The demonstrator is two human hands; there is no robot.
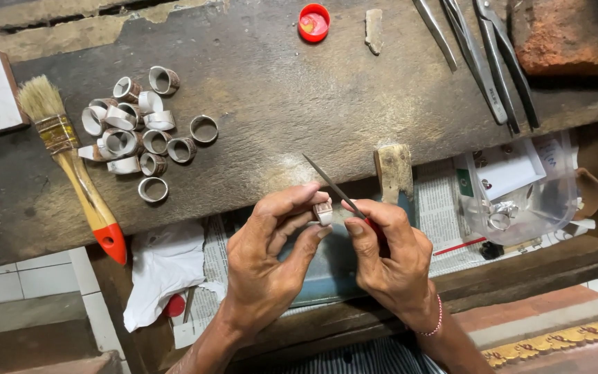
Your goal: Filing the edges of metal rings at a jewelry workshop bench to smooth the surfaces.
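My left hand [271,260] pinches a small silver ring [324,212] between thumb and fingers, just below the edge of the dark wooden workbench [271,90]. My right hand [390,256] grips a thin metal needle file [333,185] with a red handle. The file's blade slants up to the left and passes right beside the ring. A wooden bench peg [394,170] sticks out from the bench edge just right of the file.
Several unfinished metal rings [140,131] lie clustered at the bench's left, beside a paintbrush [70,156] with a red-tipped handle. A red cap [313,22], tweezers and pliers [482,59] lie at the back. A clear plastic bag [520,190] rests on newspaper in the drawer.
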